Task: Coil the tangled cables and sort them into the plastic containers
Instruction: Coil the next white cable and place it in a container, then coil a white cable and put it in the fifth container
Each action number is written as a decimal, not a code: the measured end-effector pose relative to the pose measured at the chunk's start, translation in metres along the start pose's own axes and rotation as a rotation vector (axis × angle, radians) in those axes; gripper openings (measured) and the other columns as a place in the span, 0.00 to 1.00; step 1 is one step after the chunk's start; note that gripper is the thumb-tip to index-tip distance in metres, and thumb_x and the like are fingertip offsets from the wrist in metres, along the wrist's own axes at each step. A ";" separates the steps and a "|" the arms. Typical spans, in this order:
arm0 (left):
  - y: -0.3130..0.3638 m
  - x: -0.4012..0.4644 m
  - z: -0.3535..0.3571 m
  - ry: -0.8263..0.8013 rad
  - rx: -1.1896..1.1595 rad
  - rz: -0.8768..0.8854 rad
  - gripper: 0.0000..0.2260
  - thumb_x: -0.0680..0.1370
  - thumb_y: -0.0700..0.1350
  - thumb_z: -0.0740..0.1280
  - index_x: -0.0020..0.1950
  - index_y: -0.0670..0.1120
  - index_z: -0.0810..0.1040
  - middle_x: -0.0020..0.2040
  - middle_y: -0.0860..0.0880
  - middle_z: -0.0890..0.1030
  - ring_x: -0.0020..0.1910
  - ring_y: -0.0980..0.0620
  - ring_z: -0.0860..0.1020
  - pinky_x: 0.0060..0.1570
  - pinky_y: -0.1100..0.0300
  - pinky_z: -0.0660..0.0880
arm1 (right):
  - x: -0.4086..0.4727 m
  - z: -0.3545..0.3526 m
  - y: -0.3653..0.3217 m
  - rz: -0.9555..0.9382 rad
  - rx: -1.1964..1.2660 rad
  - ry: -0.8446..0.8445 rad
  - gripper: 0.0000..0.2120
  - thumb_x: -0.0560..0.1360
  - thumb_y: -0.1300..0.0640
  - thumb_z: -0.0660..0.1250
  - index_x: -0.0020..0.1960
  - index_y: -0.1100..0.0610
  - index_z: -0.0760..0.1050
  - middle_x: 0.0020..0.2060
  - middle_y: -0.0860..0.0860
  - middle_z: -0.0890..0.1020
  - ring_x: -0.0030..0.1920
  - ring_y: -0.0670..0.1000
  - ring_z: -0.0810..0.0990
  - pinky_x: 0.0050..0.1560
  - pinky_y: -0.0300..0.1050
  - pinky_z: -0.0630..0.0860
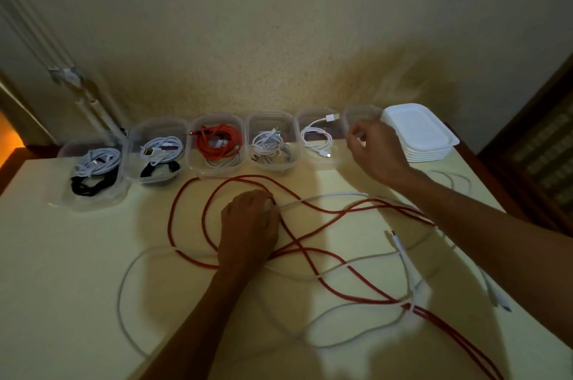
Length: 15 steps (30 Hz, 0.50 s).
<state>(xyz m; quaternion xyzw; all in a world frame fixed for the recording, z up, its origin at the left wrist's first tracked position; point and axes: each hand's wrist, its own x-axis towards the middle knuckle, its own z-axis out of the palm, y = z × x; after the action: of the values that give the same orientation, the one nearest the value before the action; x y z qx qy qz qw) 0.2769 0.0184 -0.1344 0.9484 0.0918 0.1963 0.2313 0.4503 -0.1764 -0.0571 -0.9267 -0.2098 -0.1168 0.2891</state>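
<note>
No writing is legible. On the surface [62, 255] the left hand [248, 224] pinches a white cable [325, 196] among red cable [310, 252] loops. The right hand [376, 151] grips the rim of the empty far-right container [361, 114], beside stacked white lids [418, 128].

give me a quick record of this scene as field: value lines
left hand: on the table, gripping a white cable
right hand: raised by the empty container
loose cables: red cable and white ones, tangled
filled containers: five in a row
lids: white stack, far right
</note>
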 end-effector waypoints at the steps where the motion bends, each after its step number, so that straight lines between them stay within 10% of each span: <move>1: 0.001 0.001 -0.002 0.022 -0.068 -0.026 0.15 0.76 0.51 0.59 0.51 0.44 0.80 0.48 0.46 0.82 0.48 0.44 0.79 0.51 0.52 0.73 | -0.014 -0.005 0.002 -0.058 -0.012 -0.021 0.06 0.77 0.59 0.65 0.46 0.59 0.80 0.43 0.54 0.83 0.44 0.53 0.79 0.45 0.51 0.77; 8: -0.008 0.011 -0.046 -0.066 -0.821 -0.485 0.06 0.79 0.43 0.64 0.47 0.46 0.81 0.42 0.47 0.85 0.47 0.52 0.83 0.55 0.54 0.75 | -0.121 -0.021 -0.019 -0.312 0.004 -0.299 0.12 0.74 0.52 0.59 0.47 0.54 0.80 0.43 0.49 0.81 0.46 0.53 0.77 0.46 0.49 0.76; 15: -0.011 -0.047 -0.078 -0.161 -0.236 -0.102 0.05 0.78 0.42 0.66 0.50 0.47 0.83 0.45 0.50 0.84 0.41 0.58 0.78 0.46 0.61 0.76 | -0.175 -0.015 -0.059 -0.467 -0.128 -0.678 0.34 0.70 0.33 0.67 0.69 0.52 0.73 0.61 0.50 0.74 0.60 0.51 0.71 0.56 0.42 0.67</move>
<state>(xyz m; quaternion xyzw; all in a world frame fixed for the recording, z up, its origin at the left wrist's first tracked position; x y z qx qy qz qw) 0.2013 0.0465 -0.0917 0.9214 0.0972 0.1172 0.3575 0.2670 -0.1978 -0.0753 -0.8563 -0.4900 0.1196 0.1111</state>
